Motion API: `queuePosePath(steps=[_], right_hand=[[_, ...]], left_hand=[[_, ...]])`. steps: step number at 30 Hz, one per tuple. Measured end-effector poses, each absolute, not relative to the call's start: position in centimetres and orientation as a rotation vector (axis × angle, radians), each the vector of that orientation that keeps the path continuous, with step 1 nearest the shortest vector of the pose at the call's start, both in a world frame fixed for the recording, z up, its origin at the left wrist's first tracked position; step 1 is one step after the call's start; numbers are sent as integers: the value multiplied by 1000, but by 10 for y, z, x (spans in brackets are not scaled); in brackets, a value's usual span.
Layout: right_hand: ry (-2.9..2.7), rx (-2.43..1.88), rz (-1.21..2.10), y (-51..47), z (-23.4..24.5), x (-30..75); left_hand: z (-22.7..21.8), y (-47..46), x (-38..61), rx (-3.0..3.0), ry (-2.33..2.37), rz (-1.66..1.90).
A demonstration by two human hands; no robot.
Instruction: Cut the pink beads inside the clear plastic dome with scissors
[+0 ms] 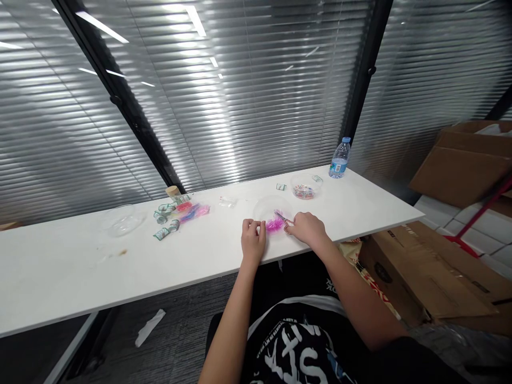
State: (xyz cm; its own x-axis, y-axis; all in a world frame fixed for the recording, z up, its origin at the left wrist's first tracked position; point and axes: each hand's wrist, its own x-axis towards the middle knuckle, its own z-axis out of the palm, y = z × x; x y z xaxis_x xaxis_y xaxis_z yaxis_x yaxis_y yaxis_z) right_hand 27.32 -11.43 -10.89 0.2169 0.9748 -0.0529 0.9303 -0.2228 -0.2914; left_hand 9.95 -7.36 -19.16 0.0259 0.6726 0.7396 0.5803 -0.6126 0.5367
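My left hand (253, 238) rests on the white table (80, 266) with its fingers curled, pinching the left edge of a small pink mass (274, 224). My right hand (306, 228) is closed on a thin tool, apparently tweezers (283, 217), whose tip points into the pink mass. Both hands sit at the near rim of a clear plastic bowl (272, 205). What exactly the pink mass is, I cannot make out.
A second clear bowl with coloured bits (306, 186) and a water bottle (340, 158) stand to the right. Left lie small rolls and pink-blue items (180, 213) and another clear bowl (122, 218). Cardboard boxes (432, 266) crowd the floor at right.
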Motion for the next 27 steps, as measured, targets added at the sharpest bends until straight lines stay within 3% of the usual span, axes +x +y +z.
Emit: queuePosePath(steps=[22,27], right_hand=[[-1827,-2210,344,-113,-113,278],[-1683,-1754,892,-121,-132,291]], left_hand=[[-188,-76,100,2146,1343,1640],[-189,-76,99,2100,1345,1629]])
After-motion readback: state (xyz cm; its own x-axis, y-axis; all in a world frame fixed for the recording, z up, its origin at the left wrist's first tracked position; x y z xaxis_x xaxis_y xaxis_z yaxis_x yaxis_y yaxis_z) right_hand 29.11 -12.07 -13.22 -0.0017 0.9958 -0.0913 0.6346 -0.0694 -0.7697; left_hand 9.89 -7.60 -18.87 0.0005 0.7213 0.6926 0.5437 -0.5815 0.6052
